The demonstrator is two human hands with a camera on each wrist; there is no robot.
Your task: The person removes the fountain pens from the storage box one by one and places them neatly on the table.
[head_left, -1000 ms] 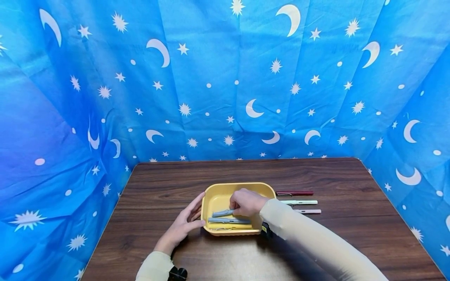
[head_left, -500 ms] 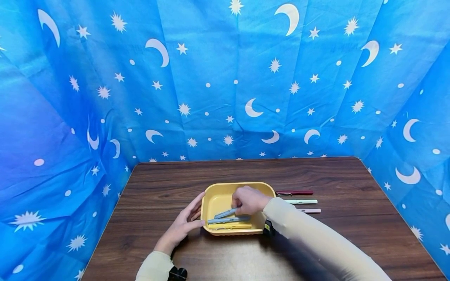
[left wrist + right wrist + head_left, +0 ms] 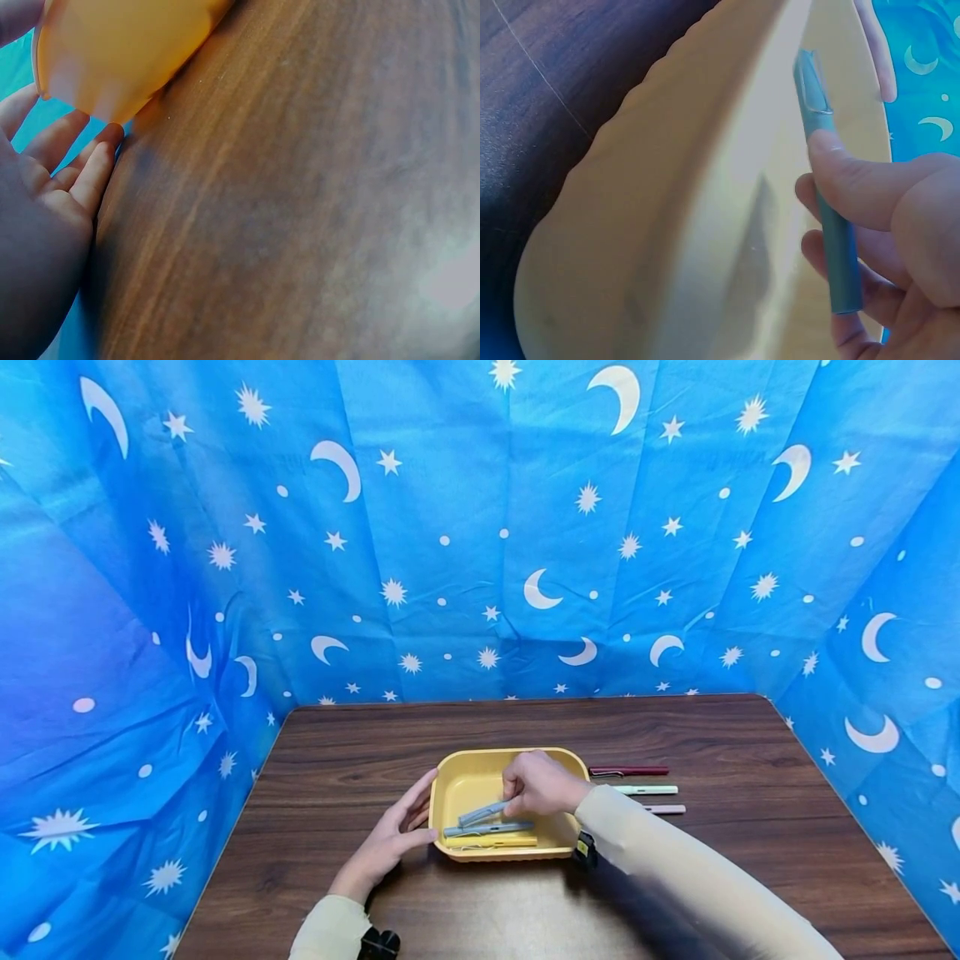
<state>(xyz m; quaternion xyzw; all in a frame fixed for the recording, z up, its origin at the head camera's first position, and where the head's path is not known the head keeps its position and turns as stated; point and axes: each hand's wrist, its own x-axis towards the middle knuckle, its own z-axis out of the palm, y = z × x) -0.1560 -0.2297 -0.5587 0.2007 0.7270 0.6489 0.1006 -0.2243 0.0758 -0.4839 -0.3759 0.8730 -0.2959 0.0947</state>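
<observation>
A yellow plastic tray [image 3: 468, 781] stands on the wooden table. My left hand [image 3: 385, 845] rests against its left end, fingers fairly straight along the outer wall and thumb by the near rim. Inside the tray, my right hand [image 3: 542, 783] pinches a blue-grey pen [image 3: 482, 813] between thumb and fingers; the right wrist view shows that pen's clip end [image 3: 812, 82] jutting past the thumb. Below the held pen in the head view lie a second blue-grey pen [image 3: 487, 831] and, nearest the front wall, a yellow pen [image 3: 495, 842].
Right of the tray, a dark red pen [image 3: 628, 771], a mint-green pen [image 3: 648, 790] and a pale pink pen [image 3: 666, 809] lie in a row, the latter two partly behind the right sleeve [image 3: 675, 860]. A blue star-and-moon cloth [image 3: 480, 527] hangs around the table [image 3: 360, 735].
My right hand has shifted a little right and up with the blue-grey pen, which now slants more and sits farther from the tray's left end. The left hand has stayed put.
</observation>
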